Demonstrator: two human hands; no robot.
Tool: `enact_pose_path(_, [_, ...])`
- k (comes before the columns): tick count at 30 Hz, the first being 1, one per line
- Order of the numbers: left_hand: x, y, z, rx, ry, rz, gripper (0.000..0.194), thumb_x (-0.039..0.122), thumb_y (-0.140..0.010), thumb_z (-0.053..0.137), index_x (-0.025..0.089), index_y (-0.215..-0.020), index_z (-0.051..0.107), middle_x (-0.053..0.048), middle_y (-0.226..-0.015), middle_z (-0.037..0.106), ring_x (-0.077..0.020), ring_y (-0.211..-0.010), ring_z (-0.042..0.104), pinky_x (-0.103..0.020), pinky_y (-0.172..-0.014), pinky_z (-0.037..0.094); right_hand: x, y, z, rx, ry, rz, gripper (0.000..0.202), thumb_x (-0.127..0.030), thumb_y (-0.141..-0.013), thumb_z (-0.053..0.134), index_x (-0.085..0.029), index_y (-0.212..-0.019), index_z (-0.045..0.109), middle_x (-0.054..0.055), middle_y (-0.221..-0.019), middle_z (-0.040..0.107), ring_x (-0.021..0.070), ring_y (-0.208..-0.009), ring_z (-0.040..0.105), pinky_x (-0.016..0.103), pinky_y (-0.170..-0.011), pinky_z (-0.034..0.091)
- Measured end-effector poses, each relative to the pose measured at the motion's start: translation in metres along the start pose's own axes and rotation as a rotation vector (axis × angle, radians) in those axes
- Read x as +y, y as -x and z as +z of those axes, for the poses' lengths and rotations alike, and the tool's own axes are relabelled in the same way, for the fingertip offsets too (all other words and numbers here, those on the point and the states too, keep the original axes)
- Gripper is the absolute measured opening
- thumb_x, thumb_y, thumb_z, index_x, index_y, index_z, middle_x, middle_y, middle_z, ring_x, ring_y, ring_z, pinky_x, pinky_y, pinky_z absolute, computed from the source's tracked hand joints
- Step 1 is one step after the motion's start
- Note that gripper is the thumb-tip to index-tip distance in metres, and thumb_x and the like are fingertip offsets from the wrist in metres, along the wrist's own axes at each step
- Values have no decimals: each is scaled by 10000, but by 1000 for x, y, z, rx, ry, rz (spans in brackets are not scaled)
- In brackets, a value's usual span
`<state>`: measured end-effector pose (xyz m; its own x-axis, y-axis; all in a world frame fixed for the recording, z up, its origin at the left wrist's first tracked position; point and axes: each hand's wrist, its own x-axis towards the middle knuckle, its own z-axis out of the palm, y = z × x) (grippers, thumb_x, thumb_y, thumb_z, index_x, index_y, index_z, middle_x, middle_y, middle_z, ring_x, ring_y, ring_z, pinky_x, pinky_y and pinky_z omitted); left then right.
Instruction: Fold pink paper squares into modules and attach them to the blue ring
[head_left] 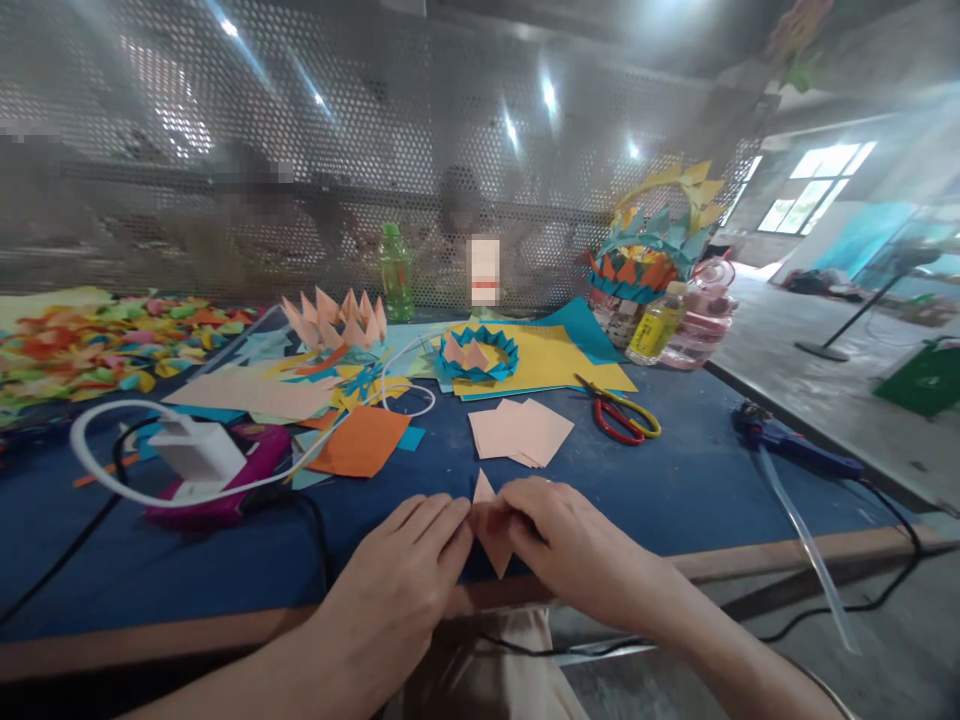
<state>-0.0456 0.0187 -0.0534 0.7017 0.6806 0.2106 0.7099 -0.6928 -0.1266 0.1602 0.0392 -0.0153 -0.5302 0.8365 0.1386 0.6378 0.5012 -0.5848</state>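
Head view: pink paper (494,545) between left fingers (444,515) and right fingers (525,492).

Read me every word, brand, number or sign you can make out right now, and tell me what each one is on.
No text is legible in this view.
Yellow-labelled bottle: dark marks on the label, too small and blurred to read.
Green bin: a pale mark on its side, too blurred to read.
Green-capped bottle: no lettering can be made out.
Folded peach paper: no writing visible.
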Motion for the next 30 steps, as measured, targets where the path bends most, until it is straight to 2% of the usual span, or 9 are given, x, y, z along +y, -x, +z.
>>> enact_pose_path(3, [2,-3,2,-41,21,19,557,32,-699,435,95,-1225,606,-156,-1228,639,-263,-1166,555,-417,-1011,430,2,11,-3,-7,9,-74,293,43,-807,479,-192,-884,636,-5,-873,662,133,-826,594,233,-761,437])
enact_pose_path(8, [6,-9,4,-25,-9,57,482,42,-797,407,75,-1235,603,-170,-1230,643,-264,-1146,577,-413,-978,456,12,21,3,52,222,-243,201,-60,-898,547,-215,-848,663,15,-877,620,167,-855,540,283,-762,442])
enact_pose_path(12, [15,-3,-4,106,-67,124,440,26,-847,365,97,-1181,644,-125,-1169,687,-235,-1112,601,-366,-977,455,14,23,7,91,339,-279,143,-97,-838,676,-228,-892,660,7,-950,612,180,-885,513,308,-768,437])
enact_pose_path(14, [20,4,-10,167,-81,165,461,14,-854,348,110,-1203,633,-107,-1208,675,-233,-1169,571,-358,-1029,419,13,23,7,73,384,-284,148,-113,-817,708,-211,-907,644,8,-973,619,187,-902,506,321,-785,436])
enact_pose_path(15, [21,7,-12,190,-64,140,463,17,-856,346,118,-1207,631,-100,-1223,668,-232,-1184,563,-359,-1047,406,13,23,7,71,403,-292,147,-125,-813,716,-205,-907,638,7,-977,624,189,-906,505,326,-794,434])
enact_pose_path(18, [18,11,-14,85,30,117,464,83,-876,392,166,-1292,580,-82,-1255,650,-234,-1193,564,-366,-1046,424,13,19,10,95,445,-337,133,-175,-822,722,-200,-916,632,0,-975,646,188,-909,508,337,-817,424])
enact_pose_path(23, [2,1,-5,143,97,143,325,106,-924,409,172,-1142,641,-83,-1170,669,-220,-1090,605,-370,-999,457,15,12,17,162,529,-421,59,-149,-882,641,-150,-941,637,34,-998,668,203,-974,529,360,-872,414])
enact_pose_path(26, [-6,-7,-7,127,148,158,240,175,-943,454,145,-1093,638,-90,-1117,668,-233,-1049,601,-390,-956,478,19,8,17,190,480,-435,35,-153,-896,624,-149,-927,640,34,-995,676,204,-974,536,359,-891,410])
enact_pose_path(30, [-9,-14,-13,194,129,242,222,231,-964,478,112,-1052,644,-104,-1029,686,-243,-993,615,-388,-893,493,31,4,12,189,225,-457,88,-148,-930,580,-185,-891,650,4,-990,691,172,-963,549,340,-930,406])
